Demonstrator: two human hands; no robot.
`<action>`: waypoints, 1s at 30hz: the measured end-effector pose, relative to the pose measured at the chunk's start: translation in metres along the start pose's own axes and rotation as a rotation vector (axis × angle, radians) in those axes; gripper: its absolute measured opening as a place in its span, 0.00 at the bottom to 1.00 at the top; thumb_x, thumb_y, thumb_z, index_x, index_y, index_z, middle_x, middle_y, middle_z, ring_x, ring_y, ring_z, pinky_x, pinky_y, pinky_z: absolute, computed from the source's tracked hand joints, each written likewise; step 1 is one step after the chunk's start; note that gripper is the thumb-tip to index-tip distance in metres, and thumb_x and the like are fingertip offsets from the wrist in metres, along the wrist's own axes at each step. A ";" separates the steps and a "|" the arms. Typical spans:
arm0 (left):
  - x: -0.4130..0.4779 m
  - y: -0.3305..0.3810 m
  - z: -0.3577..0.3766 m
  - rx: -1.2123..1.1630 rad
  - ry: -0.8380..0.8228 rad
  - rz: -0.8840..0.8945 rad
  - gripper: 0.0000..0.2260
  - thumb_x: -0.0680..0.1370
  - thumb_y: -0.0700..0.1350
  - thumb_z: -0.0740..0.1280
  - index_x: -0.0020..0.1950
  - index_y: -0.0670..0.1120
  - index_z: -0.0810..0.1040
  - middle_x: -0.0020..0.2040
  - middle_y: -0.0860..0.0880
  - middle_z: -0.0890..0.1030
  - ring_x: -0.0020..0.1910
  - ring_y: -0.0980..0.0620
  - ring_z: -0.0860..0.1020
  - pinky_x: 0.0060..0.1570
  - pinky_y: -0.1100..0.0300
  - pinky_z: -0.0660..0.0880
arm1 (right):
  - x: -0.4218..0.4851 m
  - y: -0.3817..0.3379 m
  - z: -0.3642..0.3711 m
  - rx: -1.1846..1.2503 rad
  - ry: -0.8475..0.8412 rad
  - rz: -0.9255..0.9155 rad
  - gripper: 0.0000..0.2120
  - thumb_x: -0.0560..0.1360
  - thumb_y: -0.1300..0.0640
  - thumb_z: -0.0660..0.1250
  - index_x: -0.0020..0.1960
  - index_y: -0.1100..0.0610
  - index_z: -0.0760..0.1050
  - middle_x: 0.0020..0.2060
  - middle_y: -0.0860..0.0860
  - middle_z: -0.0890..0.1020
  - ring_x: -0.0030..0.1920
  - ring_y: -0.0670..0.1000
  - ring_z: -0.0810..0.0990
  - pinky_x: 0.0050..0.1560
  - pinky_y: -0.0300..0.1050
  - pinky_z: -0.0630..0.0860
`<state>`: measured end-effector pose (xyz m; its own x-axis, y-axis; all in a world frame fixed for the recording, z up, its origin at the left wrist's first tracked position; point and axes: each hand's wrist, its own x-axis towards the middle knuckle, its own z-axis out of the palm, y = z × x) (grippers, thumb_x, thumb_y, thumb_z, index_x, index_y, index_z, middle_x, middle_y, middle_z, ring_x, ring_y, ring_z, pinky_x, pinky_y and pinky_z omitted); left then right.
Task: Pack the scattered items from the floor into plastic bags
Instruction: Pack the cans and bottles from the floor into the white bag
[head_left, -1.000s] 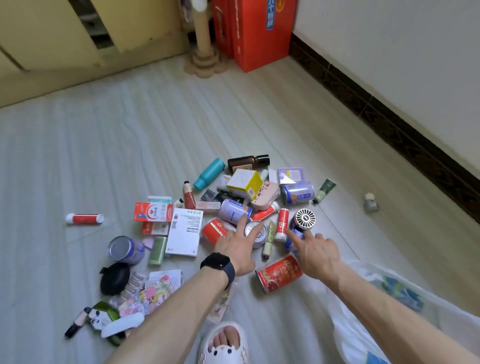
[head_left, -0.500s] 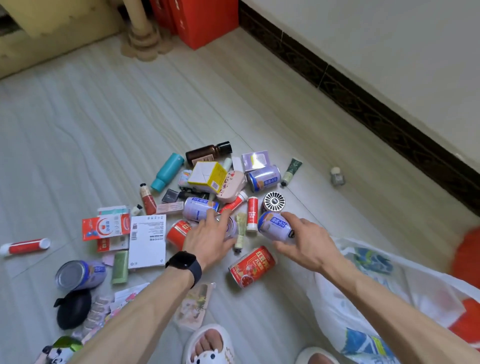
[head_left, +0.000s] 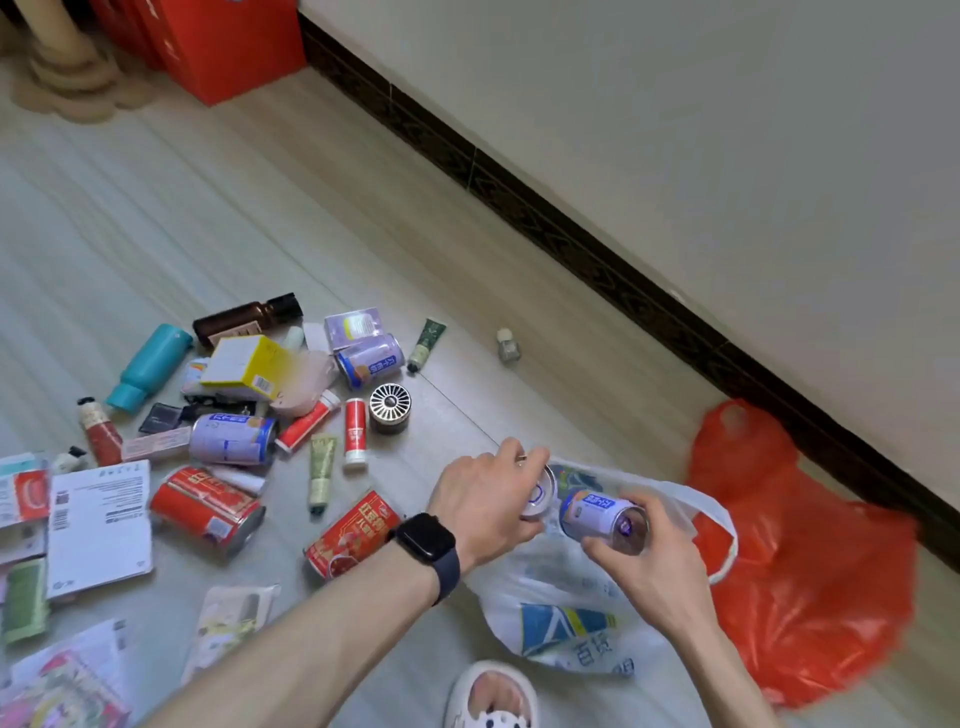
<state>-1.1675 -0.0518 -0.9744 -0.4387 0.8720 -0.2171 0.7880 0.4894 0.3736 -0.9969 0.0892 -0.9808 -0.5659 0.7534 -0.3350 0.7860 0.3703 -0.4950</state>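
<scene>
My left hand (head_left: 485, 506), with a black watch on the wrist, grips a small silver-topped can (head_left: 540, 496) over the mouth of a white plastic bag (head_left: 566, 618). My right hand (head_left: 647, 558) holds a purple-and-white can (head_left: 597, 512) on its side right beside it, also above the bag. Both cans nearly touch. A red plastic bag (head_left: 800, 551) lies crumpled to the right of the white one. Scattered on the floor to the left are red cans (head_left: 205, 506), another red can (head_left: 353, 532), purple cans (head_left: 231, 439), tubes, bottles and boxes.
A white booklet (head_left: 98, 525) and packets lie at the left edge. A teal bottle (head_left: 148, 371) and brown bottle (head_left: 244, 317) sit farther back. A small jar (head_left: 506, 347) stands alone near the dark skirting board (head_left: 597, 265). Red boxes (head_left: 228, 47) stand at the back. My slippered foot (head_left: 491, 696) is below.
Both hands lifted a can each from the pile and carried them right, over the white bag. The view swung right, bringing the red bag into sight.
</scene>
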 end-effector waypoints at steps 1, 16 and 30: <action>0.010 0.009 0.017 -0.004 -0.031 -0.003 0.24 0.74 0.58 0.68 0.64 0.51 0.64 0.58 0.47 0.73 0.50 0.41 0.79 0.39 0.51 0.68 | 0.006 0.007 0.003 -0.041 -0.024 -0.002 0.25 0.62 0.44 0.76 0.56 0.39 0.70 0.43 0.35 0.81 0.45 0.44 0.81 0.43 0.43 0.74; 0.051 0.016 0.123 -0.172 -0.106 -0.174 0.35 0.76 0.36 0.66 0.79 0.50 0.53 0.75 0.48 0.60 0.63 0.42 0.70 0.46 0.51 0.76 | 0.074 0.043 0.063 -0.258 -0.231 -0.012 0.40 0.70 0.48 0.72 0.77 0.45 0.58 0.68 0.52 0.73 0.63 0.55 0.76 0.57 0.48 0.74; -0.077 -0.173 -0.010 0.128 0.013 -0.382 0.28 0.77 0.49 0.63 0.76 0.49 0.61 0.77 0.46 0.59 0.71 0.44 0.65 0.65 0.50 0.68 | -0.004 -0.096 0.100 -0.175 0.000 -0.721 0.25 0.70 0.50 0.70 0.66 0.53 0.74 0.64 0.51 0.76 0.66 0.56 0.72 0.65 0.51 0.71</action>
<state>-1.2739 -0.2031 -1.0136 -0.7153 0.6280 -0.3065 0.6144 0.7741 0.1524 -1.0953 -0.0040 -1.0120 -0.9565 0.2905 0.0250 0.2475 0.8542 -0.4573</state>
